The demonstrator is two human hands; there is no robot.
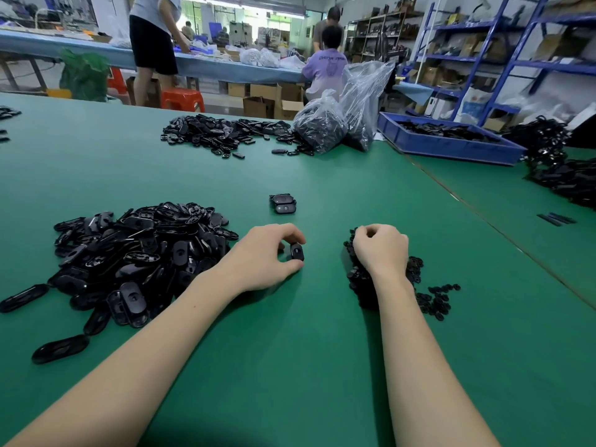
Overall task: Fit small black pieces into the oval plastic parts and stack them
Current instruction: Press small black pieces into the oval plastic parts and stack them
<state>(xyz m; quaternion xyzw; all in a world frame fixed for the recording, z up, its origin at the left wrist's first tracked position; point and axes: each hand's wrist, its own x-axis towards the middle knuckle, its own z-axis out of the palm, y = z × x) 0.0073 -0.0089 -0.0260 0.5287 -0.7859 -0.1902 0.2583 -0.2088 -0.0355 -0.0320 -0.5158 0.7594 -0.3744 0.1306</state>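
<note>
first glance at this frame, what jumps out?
The two bare hands at centre on the green table: the left hand pinches one oval plastic part, the right hand is curled over a heap of small black pieces. Left of them sprawls the big pile of oval parts; just beyond, a short stack of finished parts.

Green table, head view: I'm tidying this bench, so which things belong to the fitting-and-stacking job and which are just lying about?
In the job:
oval part held by left hand
oval-part heap
small-piece pile under right hand
finished stack

Lying about:
far heap
plastic bags
blue bin
</note>
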